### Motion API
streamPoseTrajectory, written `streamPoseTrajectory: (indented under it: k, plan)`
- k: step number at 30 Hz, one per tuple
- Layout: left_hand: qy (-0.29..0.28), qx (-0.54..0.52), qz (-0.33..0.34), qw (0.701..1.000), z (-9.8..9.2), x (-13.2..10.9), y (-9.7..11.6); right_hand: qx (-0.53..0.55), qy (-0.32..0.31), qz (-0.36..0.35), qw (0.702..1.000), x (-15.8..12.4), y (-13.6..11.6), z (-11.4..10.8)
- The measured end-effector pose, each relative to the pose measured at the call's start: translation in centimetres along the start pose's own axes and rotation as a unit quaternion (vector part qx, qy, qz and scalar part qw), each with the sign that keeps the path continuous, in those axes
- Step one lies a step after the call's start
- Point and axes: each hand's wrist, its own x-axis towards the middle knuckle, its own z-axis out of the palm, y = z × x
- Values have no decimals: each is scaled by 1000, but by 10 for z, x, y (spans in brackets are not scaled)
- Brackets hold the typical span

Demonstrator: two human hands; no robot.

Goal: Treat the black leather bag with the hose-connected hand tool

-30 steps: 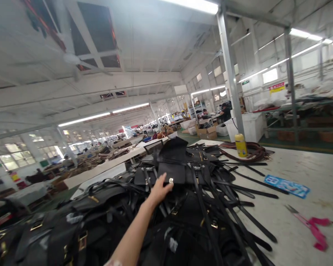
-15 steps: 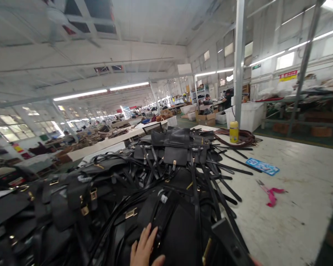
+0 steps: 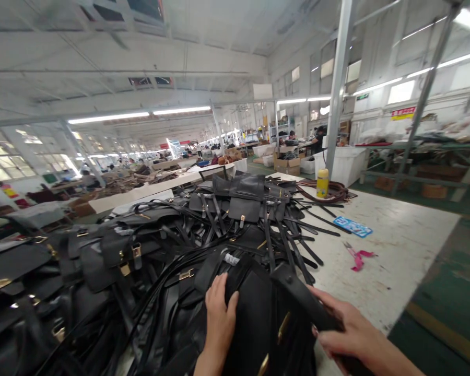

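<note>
In the head view, a black leather bag (image 3: 254,308) with gold zips lies in front of me on the pile. My left hand (image 3: 220,308) rests on its upper left part, fingers laid flat and thumb apart. At the bag's right side, my right hand (image 3: 344,326) is closed around a thick black strap-like piece (image 3: 301,292) with a small round stud near its end. Part of that piece is hidden behind the fingers, so I cannot tell whether it is joined to the bag. Loose black straps (image 3: 297,248) spread from the pile towards the right.
More black bags with gold buckles (image 3: 113,250) are heaped on the left. On the white tabletop (image 3: 399,224) lie pink-handled snips (image 3: 358,257), a blue-and-white card (image 3: 352,226), a yellow bottle (image 3: 322,183) and coiled brown straps (image 3: 339,190). A metal post (image 3: 339,89) stands beyond.
Both hands have come further into view. The left has moved up and right on the bag; the right now shows around the black strap-like piece. The view has shifted slightly.
</note>
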Motion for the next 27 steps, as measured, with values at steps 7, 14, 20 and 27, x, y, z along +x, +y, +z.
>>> streamPoseTrajectory:
  k: [7, 14, 20, 27]
  plan:
    - [61, 62, 5, 996, 34, 8, -1, -31, -95, 14, 995, 114, 0, 43]
    - [41, 119, 20, 992, 31, 1, 2, -24, 11, -72, 997, 148, -22, 59]
    - [34, 145, 21, 989, 29, 4, 4, -45, -36, -38, 998, 84, -23, 28]
    - [-24, 152, -33, 988, 30, -25, 42, -106, -99, 23, 989, 116, 1, 57]
